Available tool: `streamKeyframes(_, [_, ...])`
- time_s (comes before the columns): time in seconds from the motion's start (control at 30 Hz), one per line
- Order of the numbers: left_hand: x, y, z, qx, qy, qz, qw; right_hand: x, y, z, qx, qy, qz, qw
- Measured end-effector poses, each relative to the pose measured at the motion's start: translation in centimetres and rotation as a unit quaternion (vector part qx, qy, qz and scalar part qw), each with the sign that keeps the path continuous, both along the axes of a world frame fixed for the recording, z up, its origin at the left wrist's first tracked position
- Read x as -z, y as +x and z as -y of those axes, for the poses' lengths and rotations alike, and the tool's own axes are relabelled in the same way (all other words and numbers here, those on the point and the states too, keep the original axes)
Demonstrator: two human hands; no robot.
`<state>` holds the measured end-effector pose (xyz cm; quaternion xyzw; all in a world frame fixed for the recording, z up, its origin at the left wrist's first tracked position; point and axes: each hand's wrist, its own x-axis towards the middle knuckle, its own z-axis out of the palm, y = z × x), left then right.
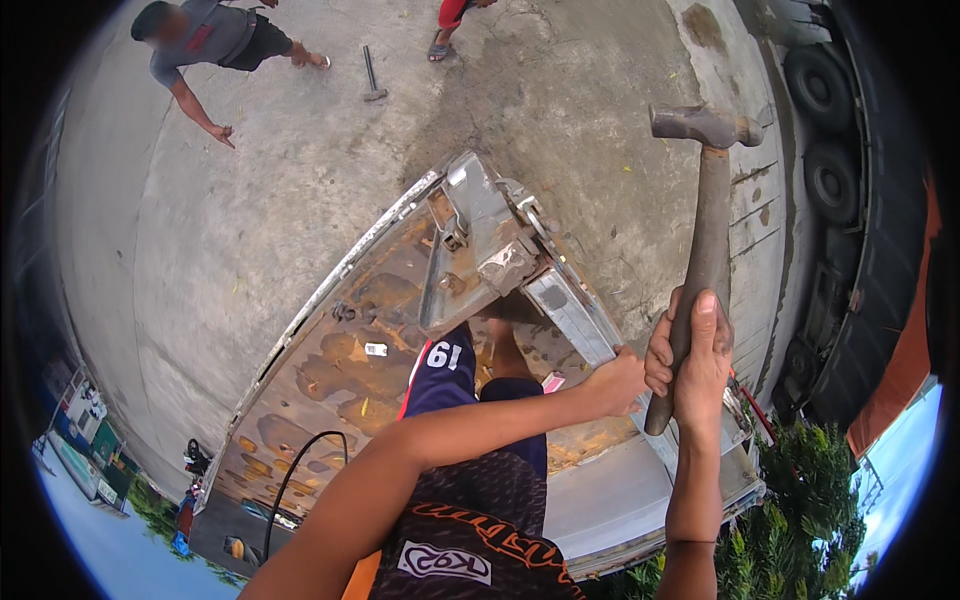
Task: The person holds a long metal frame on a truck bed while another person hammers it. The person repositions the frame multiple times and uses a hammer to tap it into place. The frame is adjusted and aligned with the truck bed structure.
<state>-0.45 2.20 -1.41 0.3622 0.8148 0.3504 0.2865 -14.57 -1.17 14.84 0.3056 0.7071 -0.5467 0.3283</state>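
My right hand (pixel 698 360) grips the wooden handle of a large hammer (pixel 712 215), held upright at the right with its steel head (pixel 690 123) at the top. My left hand (pixel 615 385) is closed on a silver metal channel (pixel 570 310), left of the hammer's handle. The channel runs from a bracketed metal corner piece (pixel 480 220) down to the right, along the edge of the rusty metal platform (pixel 315 420) where my legs are. A loose metal latch piece (pixel 455 233) sits in the corner piece.
A person (pixel 210 45) in grey stands at the upper left; another person's leg (pixel 450 20) shows at the top. A second hammer (pixel 370 80) lies on the concrete. Truck wheels (pixel 820 85) line the right, with trees (pixel 820 480) below. A black cable (pixel 300 450) loops over the platform.
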Motion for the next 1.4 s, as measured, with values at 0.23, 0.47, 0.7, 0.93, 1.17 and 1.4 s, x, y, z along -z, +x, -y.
streamKeyframes(0.23, [0.8, 0.9, 1.7, -0.250, 0.250, 0.030, 0.935, 0.9, 0.3, 1.4, -0.168, 0.006, -0.002, 0.986])
streamKeyframes(0.47, [1.1, 1.2, -0.3, -0.130, 0.028, 0.000, 0.991, -1.0, -1.5, 0.9, 0.082, 0.033, -0.111, 0.990])
streamKeyframes(0.7, [0.9, 0.4, 0.4, -0.181, 0.159, -0.079, 0.967, -1.8, -1.8, -0.5, -0.113, -0.001, 0.075, 0.991])
streamKeyframes(0.93, [-0.7, -0.4, 2.3, -0.118, 0.065, 0.016, 0.991, 2.1, -0.6, -0.9, -0.093, -0.012, -0.065, 0.994])
streamKeyframes(1.17, [1.7, 4.4, 2.2, -0.169, 0.153, 0.000, 0.974, 2.7, 5.7, 0.2, -0.451, -0.134, -0.038, 0.882])
streamKeyframes(1.4, [2.8, 3.6, 1.4, -0.196, 0.155, -0.026, 0.968, 1.9, 6.2, -1.0, -0.302, 0.001, -0.041, 0.953])
